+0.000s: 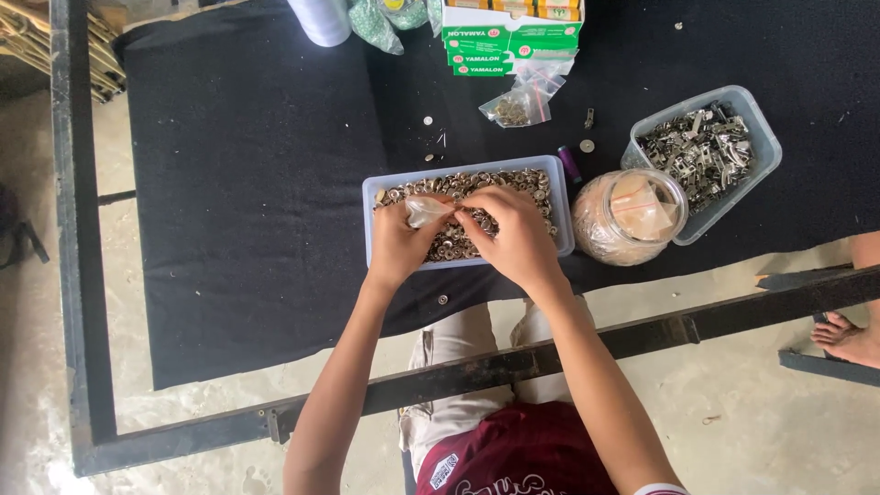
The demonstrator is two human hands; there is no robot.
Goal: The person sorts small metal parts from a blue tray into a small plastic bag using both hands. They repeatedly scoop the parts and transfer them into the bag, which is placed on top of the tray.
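- Small clear bag sits above a pale plastic tray of metal rings, pinched between both hands.
- Left hand: grip closed on the bag.
- Right hand: fingertips closed on the bag's edge.
- Tray rests on the black-clothed worktop, just beside a round jar; a second tub of metal clips lies further right.

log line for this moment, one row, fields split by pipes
left hand holds small clear bag | right hand at bag mouth | both over tray of metal rings | jar beside
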